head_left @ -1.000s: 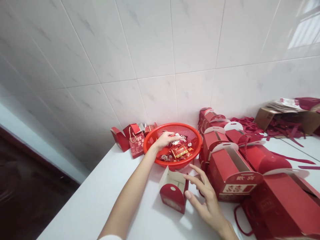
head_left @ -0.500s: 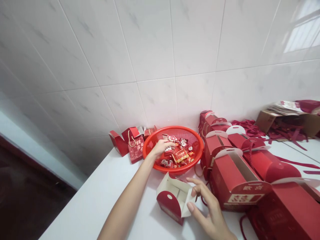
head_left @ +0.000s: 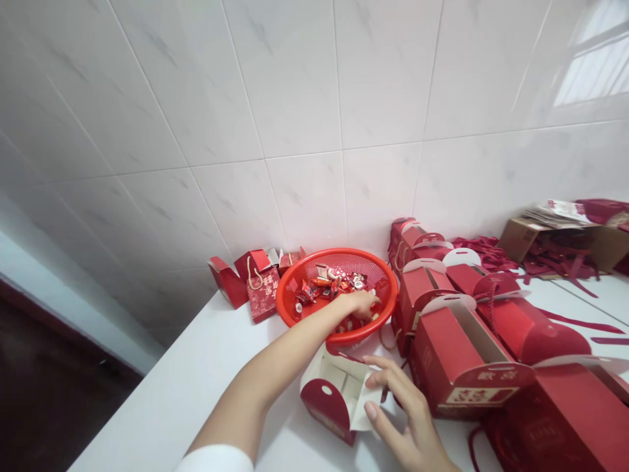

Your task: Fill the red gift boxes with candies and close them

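My left hand (head_left: 362, 305) is inside the red plastic basket (head_left: 287, 308), at its right side among wrapped sweets (head_left: 334, 282). Its fingers bend down into the pile, and whatever they pinch is hidden. In front of the basket stands a small red gift box (head_left: 327, 406) with a cream inside. Its top flaps are up, and no sweets show in the part I can see. My right hand (head_left: 405, 410) grips the box's right flap, with the thumb in front and the fingers behind along the edge.
Rows of red gift boxes (head_left: 457, 347) with handle tops crowd the right side. Small red bags (head_left: 265, 292) stand behind the basket's left. Dark red ribbons (head_left: 484, 249) and a cardboard carton (head_left: 521, 239) lie back right, near the tiled wall (head_left: 304, 196). The white table (head_left: 196, 367) ends at the left.
My left hand has moved from the basket's left to its right side and reaches lower into the sweets. The packets it was touching have shifted. My right hand stays at the box.
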Action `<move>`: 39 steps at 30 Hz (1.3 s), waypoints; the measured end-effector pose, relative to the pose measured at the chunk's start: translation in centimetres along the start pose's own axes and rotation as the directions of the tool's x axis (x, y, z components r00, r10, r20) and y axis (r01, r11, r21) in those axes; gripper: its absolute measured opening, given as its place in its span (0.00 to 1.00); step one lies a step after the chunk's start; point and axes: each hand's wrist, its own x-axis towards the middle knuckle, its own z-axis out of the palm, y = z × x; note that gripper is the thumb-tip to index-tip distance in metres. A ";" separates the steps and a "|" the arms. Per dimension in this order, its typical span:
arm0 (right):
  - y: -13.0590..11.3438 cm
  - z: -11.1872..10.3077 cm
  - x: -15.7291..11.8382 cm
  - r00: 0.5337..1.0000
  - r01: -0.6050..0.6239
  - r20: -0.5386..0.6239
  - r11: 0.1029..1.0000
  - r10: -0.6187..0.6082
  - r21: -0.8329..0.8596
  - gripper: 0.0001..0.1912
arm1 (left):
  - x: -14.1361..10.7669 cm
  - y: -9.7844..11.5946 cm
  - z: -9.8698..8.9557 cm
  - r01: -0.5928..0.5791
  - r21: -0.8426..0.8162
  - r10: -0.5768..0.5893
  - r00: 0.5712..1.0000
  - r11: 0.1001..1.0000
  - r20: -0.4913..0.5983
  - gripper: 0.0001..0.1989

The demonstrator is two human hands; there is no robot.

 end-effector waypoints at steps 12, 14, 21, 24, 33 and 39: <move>-0.1 0.1 -0.3 0.994 -0.078 0.072 0.997 0.077 0.013 0.04 | -3.1 -2.4 -3.1 -0.167 -0.220 0.098 0.951 0.961 -0.295 0.07; -0.1 0.1 -0.4 0.995 -0.078 0.068 0.997 0.076 0.025 0.04 | -4.7 -2.5 -3.5 -0.229 -0.287 0.118 0.926 0.930 -0.358 0.10; -0.2 0.5 -0.2 0.996 -0.080 -0.027 0.984 0.086 0.160 0.02 | -11.4 -0.8 -3.8 -0.410 -0.437 0.180 0.861 0.801 -0.477 0.16; -0.2 0.7 -0.1 0.991 -0.104 -0.059 0.961 0.123 0.258 0.03 | -14.4 0.5 -3.1 -0.414 -0.482 0.256 0.897 0.772 -0.361 0.13; -0.2 0.5 -0.2 0.936 -0.200 -0.204 0.913 0.285 0.355 0.07 | -18.9 2.6 0.0 -0.212 -0.207 0.178 0.969 0.955 -0.171 0.05; 0.0 1.0 -0.4 0.956 -0.148 -0.201 0.942 0.214 0.300 0.07 | -18.8 2.4 0.7 0.004 -0.020 -0.013 0.892 1.000 -0.451 0.09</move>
